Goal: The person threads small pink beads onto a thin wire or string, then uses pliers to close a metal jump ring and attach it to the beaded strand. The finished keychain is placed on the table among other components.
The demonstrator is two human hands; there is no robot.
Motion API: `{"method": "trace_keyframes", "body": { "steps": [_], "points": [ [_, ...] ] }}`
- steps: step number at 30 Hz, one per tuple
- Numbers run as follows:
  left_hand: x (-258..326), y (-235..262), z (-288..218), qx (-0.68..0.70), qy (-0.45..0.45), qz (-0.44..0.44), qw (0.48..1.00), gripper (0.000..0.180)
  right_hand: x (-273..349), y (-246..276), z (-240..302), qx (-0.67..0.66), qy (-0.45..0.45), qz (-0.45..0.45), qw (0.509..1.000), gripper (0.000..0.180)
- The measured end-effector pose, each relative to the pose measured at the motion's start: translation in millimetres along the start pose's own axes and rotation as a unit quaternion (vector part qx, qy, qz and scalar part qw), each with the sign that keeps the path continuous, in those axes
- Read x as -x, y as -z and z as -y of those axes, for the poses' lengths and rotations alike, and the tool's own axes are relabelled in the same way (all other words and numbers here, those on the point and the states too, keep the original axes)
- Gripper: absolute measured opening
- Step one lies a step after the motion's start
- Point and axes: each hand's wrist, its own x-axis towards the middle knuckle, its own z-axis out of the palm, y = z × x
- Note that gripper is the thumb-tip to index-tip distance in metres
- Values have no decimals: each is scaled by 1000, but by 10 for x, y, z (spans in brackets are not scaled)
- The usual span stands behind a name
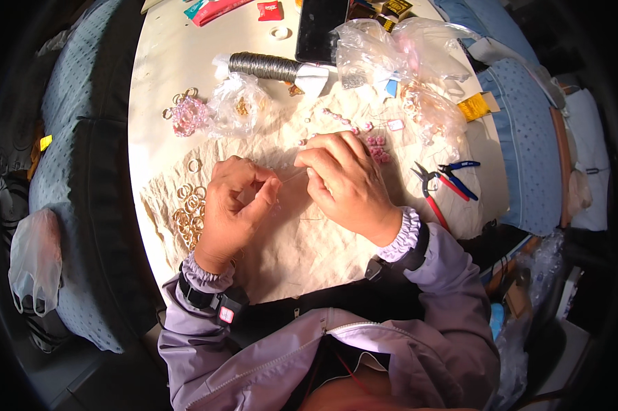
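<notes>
My left hand (235, 205) is closed in a pinch above the cream cloth (309, 253), with thumb and forefinger together. To its right, my right hand (350, 181) is also closed, its fingers bent toward the left one. A faint fine strand seems to stretch between them, too thin to name surely. Left of my left hand lie several gold-coloured rings (186, 218). Just beyond my right hand are pink beads (377, 148) and a short row of small pink and white beads (340, 118).
Cutting pliers with red handles (432, 195) and blue-handled pliers (460, 181) lie at the right. Farther back are a spool of grey wire (264, 66), clear plastic bags (371, 51), a pink beaded bundle (189, 115) and a black phone-like slab (316, 31). Blue cushioned seats (83, 171) flank the table.
</notes>
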Motion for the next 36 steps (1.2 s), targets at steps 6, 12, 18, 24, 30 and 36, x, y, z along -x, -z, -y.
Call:
{"method": "trace_keyframes", "body": {
  "steps": [6,12,18,24,30,36],
  "points": [
    [1,-4,5,43,47,-4,998,9,83,15,122,-85,72,0,994,32],
    [-3,32,34,-12,18,31,999,7,131,-4,96,-90,115,61,987,23],
    [-15,52,40,-8,14,51,999,7,124,-34,102,-78,77,17,994,22],
    [-20,77,13,0,28,61,998,7,152,-47,60,-63,19,47,997,19],
    [-32,70,42,28,34,63,997,6,148,-50,15,-90,-13,74,993,14],
    [1,208,204,136,183,2,974,9,87,7,-1,-85,-42,81,992,8]
  ]
}}
